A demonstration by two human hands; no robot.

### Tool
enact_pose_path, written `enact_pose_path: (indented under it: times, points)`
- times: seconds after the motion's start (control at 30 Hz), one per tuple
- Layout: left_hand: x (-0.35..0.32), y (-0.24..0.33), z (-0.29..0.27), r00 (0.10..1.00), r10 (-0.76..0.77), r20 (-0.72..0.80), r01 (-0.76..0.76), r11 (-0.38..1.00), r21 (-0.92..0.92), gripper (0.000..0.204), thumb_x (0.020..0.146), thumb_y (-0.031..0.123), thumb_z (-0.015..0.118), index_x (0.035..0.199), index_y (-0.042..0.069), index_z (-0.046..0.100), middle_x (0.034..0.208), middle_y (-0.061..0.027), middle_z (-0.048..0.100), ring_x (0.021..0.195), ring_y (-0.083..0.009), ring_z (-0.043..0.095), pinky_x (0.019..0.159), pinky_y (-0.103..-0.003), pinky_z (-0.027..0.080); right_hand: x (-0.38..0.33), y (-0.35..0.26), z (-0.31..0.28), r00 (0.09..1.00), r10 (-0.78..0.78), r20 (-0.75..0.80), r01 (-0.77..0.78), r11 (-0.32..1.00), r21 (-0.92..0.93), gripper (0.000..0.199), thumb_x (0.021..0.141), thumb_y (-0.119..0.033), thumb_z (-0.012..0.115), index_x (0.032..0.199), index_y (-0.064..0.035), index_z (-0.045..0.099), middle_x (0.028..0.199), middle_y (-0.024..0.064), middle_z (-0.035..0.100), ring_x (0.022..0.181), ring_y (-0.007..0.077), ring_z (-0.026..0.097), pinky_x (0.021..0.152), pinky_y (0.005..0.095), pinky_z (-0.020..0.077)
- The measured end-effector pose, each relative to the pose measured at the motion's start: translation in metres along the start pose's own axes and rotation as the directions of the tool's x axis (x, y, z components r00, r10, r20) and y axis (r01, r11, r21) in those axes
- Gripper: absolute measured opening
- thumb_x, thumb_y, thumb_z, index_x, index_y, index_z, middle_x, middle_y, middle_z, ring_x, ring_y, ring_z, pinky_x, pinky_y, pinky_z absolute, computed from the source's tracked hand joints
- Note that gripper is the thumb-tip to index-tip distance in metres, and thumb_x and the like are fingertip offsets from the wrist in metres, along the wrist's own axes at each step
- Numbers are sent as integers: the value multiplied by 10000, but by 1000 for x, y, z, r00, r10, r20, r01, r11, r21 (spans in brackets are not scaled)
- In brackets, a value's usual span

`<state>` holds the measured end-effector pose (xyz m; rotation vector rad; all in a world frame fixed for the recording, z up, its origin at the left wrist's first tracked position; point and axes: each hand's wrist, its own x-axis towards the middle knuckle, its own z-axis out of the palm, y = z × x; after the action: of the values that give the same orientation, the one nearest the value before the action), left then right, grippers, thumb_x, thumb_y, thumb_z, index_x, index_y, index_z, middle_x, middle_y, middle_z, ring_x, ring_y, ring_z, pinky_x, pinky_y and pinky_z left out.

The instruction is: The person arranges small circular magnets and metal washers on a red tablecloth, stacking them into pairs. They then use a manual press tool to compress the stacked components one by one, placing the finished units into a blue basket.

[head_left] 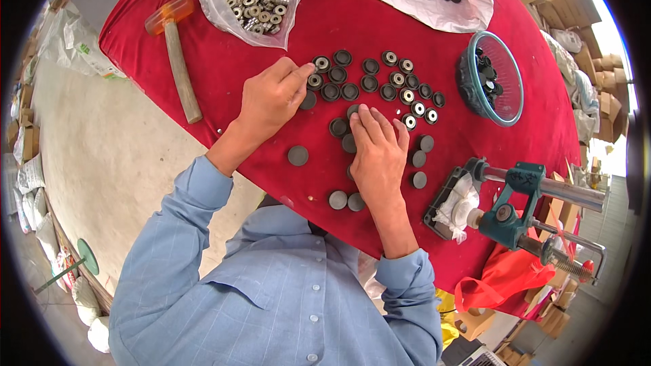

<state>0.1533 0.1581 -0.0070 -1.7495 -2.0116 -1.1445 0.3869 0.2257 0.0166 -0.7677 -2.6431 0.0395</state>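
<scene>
Across the red tablecloth lie several round black caps [349,91], some with their hollow side up, some turned over as flat discs [298,156]. Small metal bearings [409,121] sit inside several of the hollow ones. My left hand [271,98] is closed, thumb and forefinger together at the left edge of the group, beside a cap with a bearing [321,64]; whatever the fingertips hold is hidden. My right hand [380,156] lies palm down with fingers stretched over the middle of the group. Its fingertips touch a dark disc [352,111], and the hand covers some caps.
A bag of bearings [254,0] and a mallet [178,61] are at the far left. Black caps lie on a white sack [434,10] and in a clear bowl [498,105]. A green hand press [515,193] stands right, a white cloth [460,205] at its base.
</scene>
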Motion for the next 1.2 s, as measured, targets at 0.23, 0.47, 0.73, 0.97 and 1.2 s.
enact_pose_path:
  times: [0.23, 0.47, 0.73, 0.97, 1.2]
  points:
    - [5, 2, -4, 983, 106, 151, -104, 994, -24, 296, 829, 27, 764, 1122, 68, 756, 1026, -46, 673, 899, -245, 708, 702, -385, 596, 20, -28, -8, 1000, 29, 0, -29, 995, 100, 345, 844, -103, 744, 1186, -62, 754, 1131, 63, 612, 1096, 264, 578, 999, 472, 419]
    - [1, 7, -4, 983, 41, 179, -29, 997, -66, 296, 865, 40, 775, 1161, 41, 761, 1180, -105, 729, 1012, -303, 736, 822, -408, 622, 16, -32, 8, 999, 38, -23, -38, 999, 1, 187, 830, -97, 683, 1013, -64, 699, 1021, 80, 583, 972, 260, 562, 875, 431, 418]
    - [-9, 17, -12, 958, 106, 267, -136, 986, 96, 355, 887, 107, 761, 1224, -3, 737, 1241, -111, 711, 1100, -290, 710, 864, -413, 597, 16, -32, 10, 996, 81, -43, -79, 995, 52, 98, 866, -109, 680, 941, -99, 617, 964, 86, 555, 906, 260, 585, 795, 412, 447]
    - [-6, 15, -11, 914, 224, 337, -281, 951, 129, 392, 878, 141, 747, 1220, -49, 720, 1246, -139, 696, 1109, -283, 702, 825, -397, 581, 14, -29, 5, 996, 85, -19, -79, 975, 207, 142, 884, -105, 743, 956, -88, 622, 973, 100, 563, 911, 290, 618, 778, 427, 479]
    - [1, 16, -13, 906, 238, 352, -299, 945, 132, 382, 884, 172, 767, 1200, -37, 723, 1184, -131, 693, 1057, -284, 689, 863, -407, 553, 8, 52, -27, 887, 421, -188, -329, 864, 382, 199, 889, -56, 784, 1062, -67, 687, 991, 124, 703, 879, 360, 714, 751, 459, 574]
